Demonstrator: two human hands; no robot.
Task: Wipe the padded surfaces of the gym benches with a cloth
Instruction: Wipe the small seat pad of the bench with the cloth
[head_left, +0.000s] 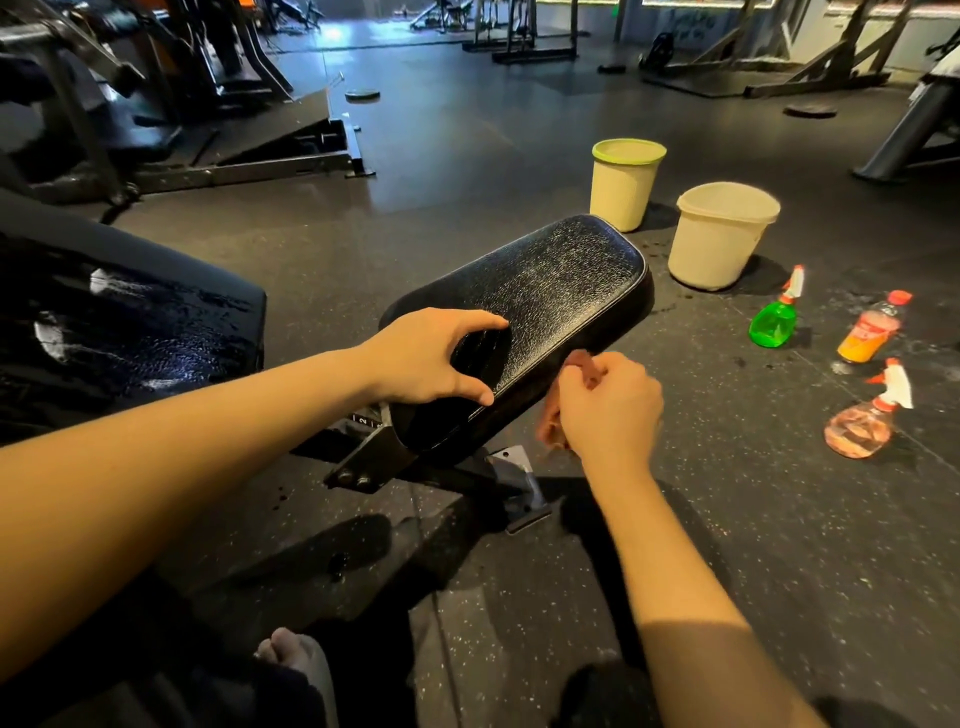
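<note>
Wet back pad (130, 322) on my left; tilted seat surface (561, 280) ahead; white bucket (722, 234) on the floor beyond; left hand (436, 358) rests on the seat's near end, thumb and forefinger spread; right hand (608, 405) fisted at its right edge; pink cloth (550, 426) bunched in that fist, touching the edge.

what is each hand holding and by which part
Right hand grips a bunched pink cloth by its middle, against the black padded seat. Left hand only rests on its near end.
</note>
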